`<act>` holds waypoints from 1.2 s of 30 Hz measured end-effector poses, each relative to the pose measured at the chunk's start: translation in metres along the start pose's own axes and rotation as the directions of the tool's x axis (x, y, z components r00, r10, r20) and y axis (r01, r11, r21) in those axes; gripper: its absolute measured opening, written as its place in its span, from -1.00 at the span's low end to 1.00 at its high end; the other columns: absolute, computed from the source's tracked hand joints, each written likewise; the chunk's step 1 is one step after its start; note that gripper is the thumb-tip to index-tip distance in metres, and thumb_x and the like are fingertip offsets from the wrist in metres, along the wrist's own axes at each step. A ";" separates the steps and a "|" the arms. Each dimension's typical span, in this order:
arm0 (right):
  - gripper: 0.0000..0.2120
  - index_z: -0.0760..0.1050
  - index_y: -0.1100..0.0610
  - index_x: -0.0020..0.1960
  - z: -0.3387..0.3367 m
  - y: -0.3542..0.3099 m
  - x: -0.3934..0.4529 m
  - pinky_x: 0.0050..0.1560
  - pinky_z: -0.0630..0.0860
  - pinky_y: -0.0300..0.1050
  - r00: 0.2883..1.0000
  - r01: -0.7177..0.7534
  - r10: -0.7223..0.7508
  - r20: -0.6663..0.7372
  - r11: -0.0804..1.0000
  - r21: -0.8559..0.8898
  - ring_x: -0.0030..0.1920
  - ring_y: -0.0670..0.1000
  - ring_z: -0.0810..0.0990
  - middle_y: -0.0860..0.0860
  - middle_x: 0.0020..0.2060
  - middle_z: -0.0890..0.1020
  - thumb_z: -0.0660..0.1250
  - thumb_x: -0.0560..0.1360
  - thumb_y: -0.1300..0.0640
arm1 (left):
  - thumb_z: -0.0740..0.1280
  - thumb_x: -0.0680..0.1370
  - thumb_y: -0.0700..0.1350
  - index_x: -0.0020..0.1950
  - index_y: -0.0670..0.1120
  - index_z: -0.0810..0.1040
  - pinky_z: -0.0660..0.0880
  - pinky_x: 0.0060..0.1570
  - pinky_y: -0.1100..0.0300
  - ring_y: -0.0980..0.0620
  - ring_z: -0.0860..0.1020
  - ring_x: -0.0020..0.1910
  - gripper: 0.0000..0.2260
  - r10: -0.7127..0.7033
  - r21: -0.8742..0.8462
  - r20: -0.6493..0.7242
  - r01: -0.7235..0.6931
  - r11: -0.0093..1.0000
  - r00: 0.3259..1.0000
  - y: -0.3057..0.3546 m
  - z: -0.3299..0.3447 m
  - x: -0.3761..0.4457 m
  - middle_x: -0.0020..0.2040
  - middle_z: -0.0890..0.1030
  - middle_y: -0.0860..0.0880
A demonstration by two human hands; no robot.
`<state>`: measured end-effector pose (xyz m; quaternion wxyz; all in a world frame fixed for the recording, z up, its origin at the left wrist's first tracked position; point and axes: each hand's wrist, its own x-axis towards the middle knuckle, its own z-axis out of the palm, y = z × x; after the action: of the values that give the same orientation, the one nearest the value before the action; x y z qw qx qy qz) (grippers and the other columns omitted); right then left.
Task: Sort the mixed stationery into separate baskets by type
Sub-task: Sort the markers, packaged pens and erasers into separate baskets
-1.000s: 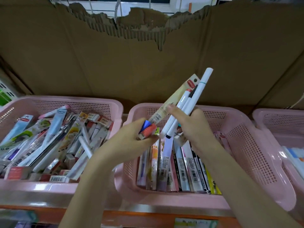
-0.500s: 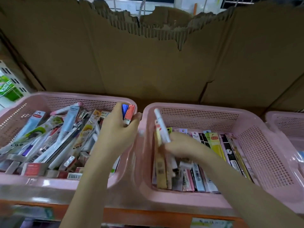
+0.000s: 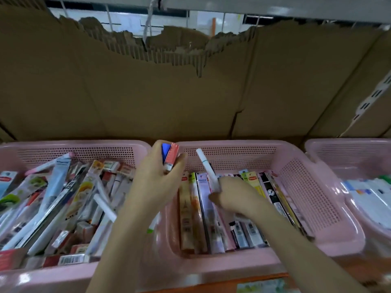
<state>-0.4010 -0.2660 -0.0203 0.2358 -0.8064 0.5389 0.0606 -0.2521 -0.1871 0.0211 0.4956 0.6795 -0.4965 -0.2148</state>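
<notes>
Torn cardboard [image 3: 190, 92] backs three pink baskets [image 3: 296, 157].

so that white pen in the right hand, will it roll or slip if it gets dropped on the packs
Probably yes. The white pen looks smooth and round, so it would likely roll across the flat packs in the middle basket. It looks stiff and light: the right hand holds it upright by its lower end alone.

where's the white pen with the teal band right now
In the head view the white pen is held in the right hand, over the middle pink basket, standing tilted above its upright packets.
</notes>
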 end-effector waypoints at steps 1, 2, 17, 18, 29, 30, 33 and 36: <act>-0.81 0.37 0.08 -0.17 -0.006 0.005 -0.003 -0.38 0.34 -0.15 0.999 0.004 -0.002 -0.048 0.999 0.043 -0.29 0.04 0.49 0.00 -0.33 0.46 0.24 0.54 0.00 | 0.27 0.55 -0.03 -0.14 -0.09 0.42 0.29 -0.46 0.35 0.18 0.32 -0.49 -0.85 0.009 0.012 0.007 -0.009 1.000 1.000 0.003 0.004 -0.001 -0.39 0.38 0.04; -0.75 0.37 0.08 -0.21 -0.014 0.012 -0.006 -0.39 0.35 -0.16 0.995 0.004 0.006 -0.098 0.995 0.100 -0.31 0.02 0.49 -0.01 -0.35 0.46 0.24 0.55 -0.04 | 0.27 0.55 -0.02 -0.15 -0.07 0.43 0.30 -0.49 0.38 0.19 0.33 -0.49 -0.84 0.018 0.022 0.010 -0.019 1.000 1.000 0.007 0.008 -0.002 -0.42 0.38 0.08; -0.54 0.26 0.09 -0.45 -0.103 0.220 -0.073 -0.53 0.22 -0.31 0.939 0.057 0.067 -0.339 0.938 0.343 -0.58 -0.12 0.36 -0.07 -0.65 0.39 0.30 0.50 -0.10 | 0.30 0.55 -0.08 -0.12 0.02 0.45 0.26 -0.55 0.34 0.15 0.28 -0.53 -0.94 0.056 -0.111 0.174 -0.037 0.993 0.983 0.123 0.225 -0.012 -0.49 0.36 0.11; -0.53 0.28 0.10 -0.46 -0.109 0.237 -0.075 -0.56 0.22 -0.31 0.950 0.047 0.066 -0.304 0.936 0.348 -0.61 -0.13 0.34 -0.07 -0.68 0.37 0.30 0.50 -0.13 | 0.30 0.55 -0.08 -0.10 0.00 0.46 0.26 -0.54 0.35 0.15 0.29 -0.51 -0.95 0.064 -0.110 0.180 -0.045 0.993 0.982 0.134 0.243 -0.013 -0.47 0.37 0.11; -0.60 0.31 0.14 -0.29 -0.130 0.371 -0.053 -0.40 0.29 -0.14 0.992 -0.066 0.096 -0.086 0.951 0.301 -0.45 -0.01 0.38 0.02 -0.43 0.41 0.19 0.56 -0.13 | 0.29 0.56 -0.01 -0.17 0.06 0.41 0.29 -0.52 0.42 0.20 0.36 -0.51 -0.88 -0.029 0.083 0.121 0.019 0.996 0.992 0.163 0.343 -0.026 -0.43 0.37 0.08; -0.60 0.31 0.13 -0.29 -0.126 0.370 -0.051 -0.39 0.30 -0.16 0.995 -0.070 0.088 -0.055 0.958 0.279 -0.42 -0.02 0.41 0.00 -0.41 0.43 0.19 0.56 -0.13 | 0.29 0.55 -0.02 -0.17 0.06 0.41 0.29 -0.52 0.43 0.21 0.37 -0.51 -0.88 -0.045 0.090 0.103 0.036 0.995 0.994 0.162 0.344 -0.026 -0.43 0.38 0.08; -0.64 0.29 0.06 -0.29 -0.111 0.356 -0.043 -0.36 0.34 -0.16 1.000 -0.025 0.021 0.022 0.974 0.224 -0.35 0.00 0.47 -0.03 -0.39 0.45 0.14 0.58 -0.13 | 0.29 0.55 -0.05 -0.14 0.02 0.44 0.33 -0.48 0.42 0.21 0.38 -0.48 -0.91 -0.069 0.142 0.037 0.063 0.988 0.997 0.158 0.342 -0.026 -0.40 0.42 0.02; -0.66 0.31 0.07 -0.28 -0.096 0.342 -0.034 -0.40 0.34 -0.19 0.991 0.005 -0.017 0.135 0.996 0.089 -0.35 0.01 0.47 -0.02 -0.38 0.44 0.11 0.60 -0.08 | 0.30 0.55 -0.08 -0.17 0.05 0.42 0.32 -0.46 0.44 0.25 0.39 -0.46 -0.89 -0.063 0.168 -0.017 0.065 0.984 0.998 0.157 0.337 -0.023 -0.40 0.42 0.03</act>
<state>-0.7366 -0.3853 -0.0313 0.3076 -0.7921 0.5195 0.0899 -0.5990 -0.3243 0.0155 0.4320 0.7359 -0.4880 -0.1837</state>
